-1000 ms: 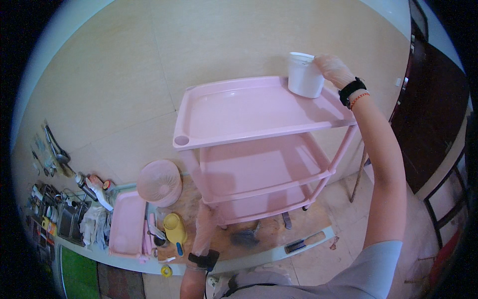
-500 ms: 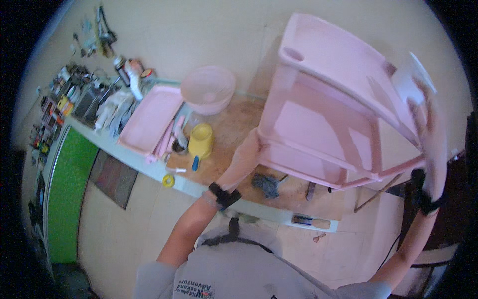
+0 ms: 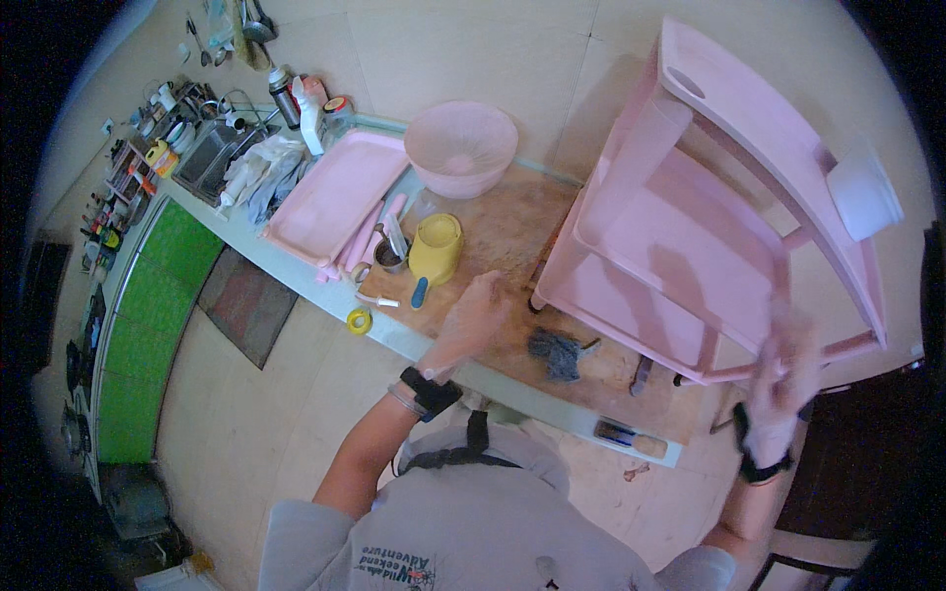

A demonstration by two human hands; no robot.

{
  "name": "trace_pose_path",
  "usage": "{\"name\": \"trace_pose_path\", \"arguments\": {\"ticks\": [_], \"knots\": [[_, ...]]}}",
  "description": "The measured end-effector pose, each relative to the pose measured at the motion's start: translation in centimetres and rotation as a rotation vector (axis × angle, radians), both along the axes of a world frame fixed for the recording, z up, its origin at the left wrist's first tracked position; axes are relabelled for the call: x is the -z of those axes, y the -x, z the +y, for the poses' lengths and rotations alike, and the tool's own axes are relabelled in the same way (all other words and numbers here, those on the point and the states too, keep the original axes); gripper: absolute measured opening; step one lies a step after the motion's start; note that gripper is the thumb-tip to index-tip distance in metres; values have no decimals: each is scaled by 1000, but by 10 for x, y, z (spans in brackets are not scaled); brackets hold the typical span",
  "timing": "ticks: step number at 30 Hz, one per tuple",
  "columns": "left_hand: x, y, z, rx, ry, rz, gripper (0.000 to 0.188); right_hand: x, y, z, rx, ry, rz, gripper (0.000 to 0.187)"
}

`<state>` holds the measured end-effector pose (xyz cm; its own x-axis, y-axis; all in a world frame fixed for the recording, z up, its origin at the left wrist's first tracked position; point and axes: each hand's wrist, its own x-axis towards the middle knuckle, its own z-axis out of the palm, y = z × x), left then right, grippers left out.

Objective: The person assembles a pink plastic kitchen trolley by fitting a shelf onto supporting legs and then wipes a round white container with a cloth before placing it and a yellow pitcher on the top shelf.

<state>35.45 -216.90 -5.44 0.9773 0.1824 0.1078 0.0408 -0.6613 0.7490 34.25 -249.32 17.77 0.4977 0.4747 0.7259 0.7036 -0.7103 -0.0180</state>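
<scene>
A pink tiered plastic shelf rack [image 3: 670,227] stands on the counter at the right. A white tub [image 3: 865,197] sits on its top tier. My left hand [image 3: 478,315] hovers or rests over the brown board [image 3: 537,222], just left of the rack's lower corner and apart from it; its fingers look loosely stretched, with nothing seen in them. My right hand [image 3: 788,364] is smeared by motion in front of the rack's lower right edge. Whether it touches the rack I cannot tell. A dark grey cloth [image 3: 560,355] lies on the board between my hands.
Left of my left hand are a yellow handled container [image 3: 437,246], a small metal cup [image 3: 391,258], pink tubes [image 3: 367,236], a pink tray [image 3: 340,192] and a pink bowl [image 3: 461,148]. Yellow tape [image 3: 360,320] and a brush [image 3: 631,437] lie at the counter's front edge. A sink [image 3: 212,163] is far left.
My left hand has come off the rack's lower left corner. My right hand has left the white tub and dropped lower. The rack sits further right in view, its angle changed; the view shifted too.
</scene>
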Motion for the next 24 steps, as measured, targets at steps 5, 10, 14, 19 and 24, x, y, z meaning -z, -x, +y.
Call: {"name": "trace_pose_path", "arguments": {"ticks": [5,10,14,19,24], "knots": [[72,8,55,-118,-172,-115,53,127,-1,28,50,-123,296,7],[77,-4,89,-265,-199,97,52,194,11,44,176,-270,496,11],[118,-9,117,-356,-211,143,48,196,17,47,244,-296,653,15],[157,-24,129,-314,-43,137,48,208,14,31,291,-329,656,16],[196,-33,160,-272,255,63,50,197,15,43,344,-394,731,14]]}}
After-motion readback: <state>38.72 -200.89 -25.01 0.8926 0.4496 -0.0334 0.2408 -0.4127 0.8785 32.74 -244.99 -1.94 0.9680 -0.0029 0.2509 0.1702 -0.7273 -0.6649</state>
